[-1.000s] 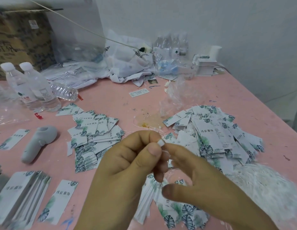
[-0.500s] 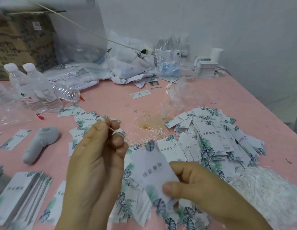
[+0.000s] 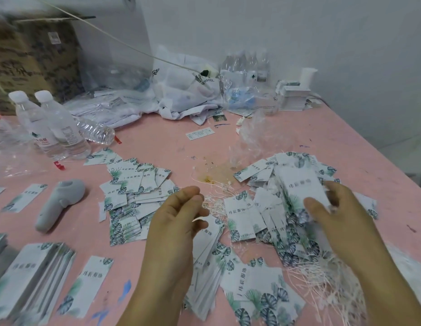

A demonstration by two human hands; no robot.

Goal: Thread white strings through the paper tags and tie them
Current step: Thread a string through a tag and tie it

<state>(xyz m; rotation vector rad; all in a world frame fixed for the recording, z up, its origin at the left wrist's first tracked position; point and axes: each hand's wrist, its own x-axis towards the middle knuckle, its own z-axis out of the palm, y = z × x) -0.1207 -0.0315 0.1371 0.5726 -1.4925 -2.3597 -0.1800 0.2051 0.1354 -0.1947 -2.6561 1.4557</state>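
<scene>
Tag: we see one paper tag (image 3: 301, 187) held in the right hand (image 3: 334, 212), thumb on its printed face and fingers behind it, raised just over the right pile.
Right hand: closed around that tag; the frame is blurred here, so we cannot tell whether a string runs through it.
Left hand: the left hand (image 3: 179, 220) hangs above the worktop between the piles, fingers loosely curled; a thin white strand (image 3: 197, 218) shows by the fingertips, but we cannot tell if it is pinched or merely lying behind.
Strings: loose strings (image 3: 219, 198) lie on the pink worktop (image 3: 157, 142) between the two hands; a thicker bundle (image 3: 322, 285) lies near the right forearm.
Right pile: tags (image 3: 270, 208) heaped on one another, many with strings.
Middle pile: tags (image 3: 134, 196) spread left of the left hand.
Near pile: tags (image 3: 252, 285) lie below the left wrist.
Stack: a neat stack (image 3: 28, 278) lies at the lower left, a single tag just beside it.
Grey tool: a grey handheld device (image 3: 59, 203) lies left of the middle pile.
Bottles: two upright bottles (image 3: 52, 125) stand at the far left, a third lying beside them.
Back edge: white bags (image 3: 181, 95) and a cardboard box (image 3: 33, 55) against the wall.
</scene>
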